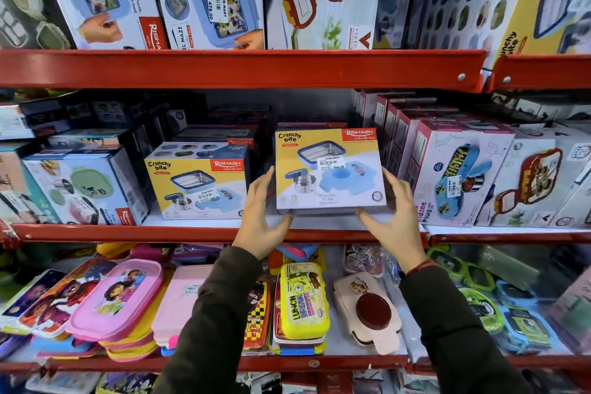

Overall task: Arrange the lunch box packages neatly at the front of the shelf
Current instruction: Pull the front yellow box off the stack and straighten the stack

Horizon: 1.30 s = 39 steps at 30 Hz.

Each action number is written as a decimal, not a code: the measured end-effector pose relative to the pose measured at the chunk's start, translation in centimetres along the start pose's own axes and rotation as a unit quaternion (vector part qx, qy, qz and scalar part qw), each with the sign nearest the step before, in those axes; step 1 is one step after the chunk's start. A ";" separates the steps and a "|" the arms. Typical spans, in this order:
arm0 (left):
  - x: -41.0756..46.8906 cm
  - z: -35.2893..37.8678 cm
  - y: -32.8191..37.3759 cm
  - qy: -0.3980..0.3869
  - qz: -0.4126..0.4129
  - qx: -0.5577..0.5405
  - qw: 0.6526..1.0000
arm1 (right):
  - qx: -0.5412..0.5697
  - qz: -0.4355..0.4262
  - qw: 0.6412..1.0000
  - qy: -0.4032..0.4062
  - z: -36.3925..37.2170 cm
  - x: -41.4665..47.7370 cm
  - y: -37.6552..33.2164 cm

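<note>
Front pkg: "Crunchy bite", "Rishabh"; sticker "Nine Mart 389.00". Top-shelf box: "Nine Mart 479.00". Yellow box below: "LUNCH".

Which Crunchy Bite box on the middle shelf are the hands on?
The right Crunchy Bite box, between left hand and right hand; the left box stands untouched.

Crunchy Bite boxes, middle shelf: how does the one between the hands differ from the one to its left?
The right box sits between the left hand and the right hand; the left box stands untouched. The right box faces the camera flat; the left box is angled, with its top showing. Both carry the same yellow print.
</note>
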<state>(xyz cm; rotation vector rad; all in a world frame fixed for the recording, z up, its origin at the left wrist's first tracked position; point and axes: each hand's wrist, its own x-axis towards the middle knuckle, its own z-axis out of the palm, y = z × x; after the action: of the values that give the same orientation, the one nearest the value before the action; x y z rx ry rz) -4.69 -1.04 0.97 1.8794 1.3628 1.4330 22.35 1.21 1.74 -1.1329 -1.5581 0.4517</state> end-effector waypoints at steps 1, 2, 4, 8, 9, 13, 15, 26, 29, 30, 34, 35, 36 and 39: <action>0.0 -0.1 0.3 0.005 -0.002 -0.015 1.000 | 0.005 -0.003 1.000 -0.001 -0.2 0.1 -0.2; 0.0 -0.1 0.6 0.014 -0.004 -0.030 0.999 | 0.019 -0.005 1.000 -0.002 -0.4 0.2 -0.4; 0.0 -0.3 1.6 0.035 -0.013 -0.052 0.998 | 0.052 0.005 0.999 0.010 -0.7 0.4 -0.8; 0.0 -0.9 2.6 0.033 -0.013 -0.091 0.995 | 0.111 0.025 0.992 0.060 -0.7 0.9 -1.9; 0.0 -1.0 2.7 0.024 0.004 -0.083 0.996 | 0.131 0.033 0.989 0.067 -0.6 1.0 -2.3; 0.6 -0.5 2.2 0.034 0.043 -0.011 0.998 | 0.194 0.047 0.979 0.043 -0.6 1.2 -2.4; 1.1 -0.1 1.8 0.067 0.029 0.005 0.997 | 0.184 0.052 0.982 0.012 -0.5 1.1 -1.9; 3.0 1.4 0.2 0.106 -0.096 0.019 0.989 | 0.060 0.080 0.995 0.009 2.9 2.4 -0.4; 3.1 1.7 0.2 0.111 -0.121 0.034 0.986 | 0.027 0.091 0.995 0.006 3.8 2.9 0.2; 3.1 1.9 0.1 0.112 -0.126 0.037 0.985 | 0.011 0.095 0.995 0.006 4.0 3.0 0.5; 3.5 2.4 -0.2 0.121 -0.136 0.057 0.982 | -0.007 0.111 0.994 0.020 4.8 3.1 0.9; 3.6 2.5 -0.2 0.125 -0.138 0.058 0.981 | -0.011 0.115 0.993 0.021 5.0 3.2 1.0; 3.7 2.6 -0.1 0.127 -0.142 0.059 0.980 | -0.016 0.118 0.993 0.021 5.0 3.3 1.1; 3.9 2.6 0.1 0.127 -0.153 0.059 0.978 | -0.026 0.123 0.992 0.022 5.3 3.6 1.2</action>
<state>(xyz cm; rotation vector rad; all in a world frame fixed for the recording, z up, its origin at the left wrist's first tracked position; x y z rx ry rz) -2.36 2.89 1.91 1.5039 1.8061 1.4953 18.30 6.22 1.05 -1.3744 -1.4032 0.5491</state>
